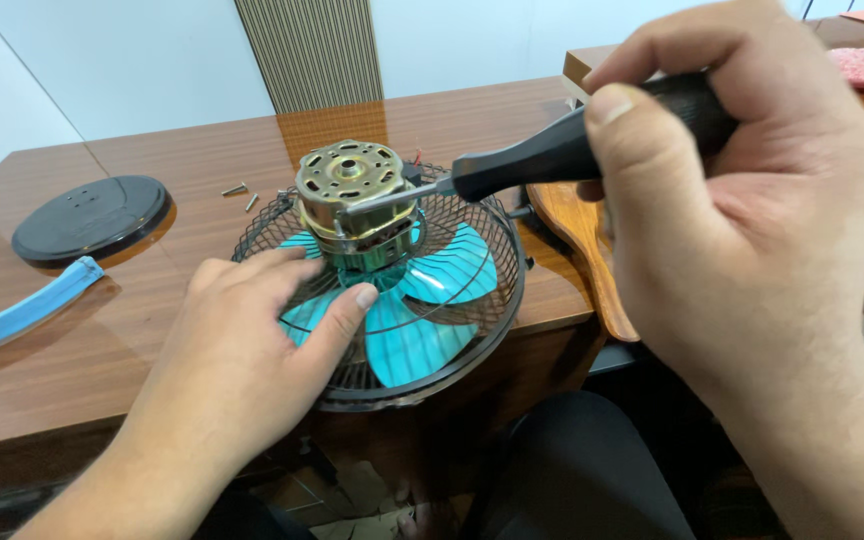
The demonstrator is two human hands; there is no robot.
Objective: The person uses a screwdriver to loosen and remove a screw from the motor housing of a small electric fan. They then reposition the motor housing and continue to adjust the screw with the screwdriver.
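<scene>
Screwdriver (552,150) gripped in right hand (742,210), fingers curled tight round black handle, tip on brass fan motor (352,190). Left hand (252,350) lies spread on wire grille (492,310), thumb against motor base, over teal blades (422,320).

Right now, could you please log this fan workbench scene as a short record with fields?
Left hand: left hand rests on black wire fan guard, over turquoise plastic blades
Right hand: right hand grips black-handled screwdriver
Tip: at brass-coloured metal motor
Nearby: loose screws, round black base
Surface: brown wooden desk
</scene>
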